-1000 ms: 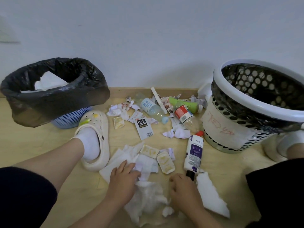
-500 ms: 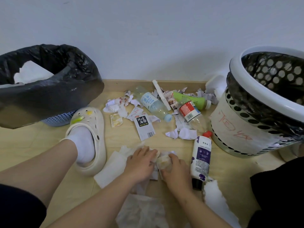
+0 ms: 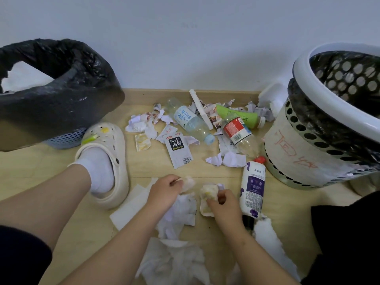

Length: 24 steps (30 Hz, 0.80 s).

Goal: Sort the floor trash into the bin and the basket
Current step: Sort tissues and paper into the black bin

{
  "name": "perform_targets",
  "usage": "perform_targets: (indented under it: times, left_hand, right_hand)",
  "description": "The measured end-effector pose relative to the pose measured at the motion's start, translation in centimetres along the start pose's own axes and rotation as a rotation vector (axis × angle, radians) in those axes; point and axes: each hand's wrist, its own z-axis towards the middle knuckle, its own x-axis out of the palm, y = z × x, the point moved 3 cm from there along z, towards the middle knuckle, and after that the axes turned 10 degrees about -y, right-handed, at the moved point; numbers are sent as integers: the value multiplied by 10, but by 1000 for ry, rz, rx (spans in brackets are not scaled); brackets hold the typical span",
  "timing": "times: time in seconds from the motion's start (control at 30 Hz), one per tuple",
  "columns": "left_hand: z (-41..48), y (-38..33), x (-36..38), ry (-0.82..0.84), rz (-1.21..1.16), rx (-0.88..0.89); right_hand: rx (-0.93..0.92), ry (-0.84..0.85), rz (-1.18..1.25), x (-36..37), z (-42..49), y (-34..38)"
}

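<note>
Hands parted — left hand pinches crumpled wrapper, right hand grips yellowish wrapper.

Sachet, floor centre: black patch reads "风吃海带", barcode beneath.
Basket, right: red handwritten characters on paper, "回" legible.
Bottle, far centre: blue label, print unreadable.

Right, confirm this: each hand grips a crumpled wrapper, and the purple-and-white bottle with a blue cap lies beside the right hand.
One thing is wrong: the head view shows the cap is red, not blue. The rest holds: the left hand and right hand each grip a crumpled wrapper, and the purple-and-white bottle lies beside the right hand.
</note>
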Motion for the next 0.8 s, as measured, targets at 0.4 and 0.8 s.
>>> perform_targets:
  times: [0.4,0.8]
  left_hand:
    - [-34,-38,17,65,-615,-324]
    - [-40,-11,21,89,-535,-406]
  right_hand:
    - [133,221,401,-12,-13,23]
    - [43,161,319,-8,-14,13]
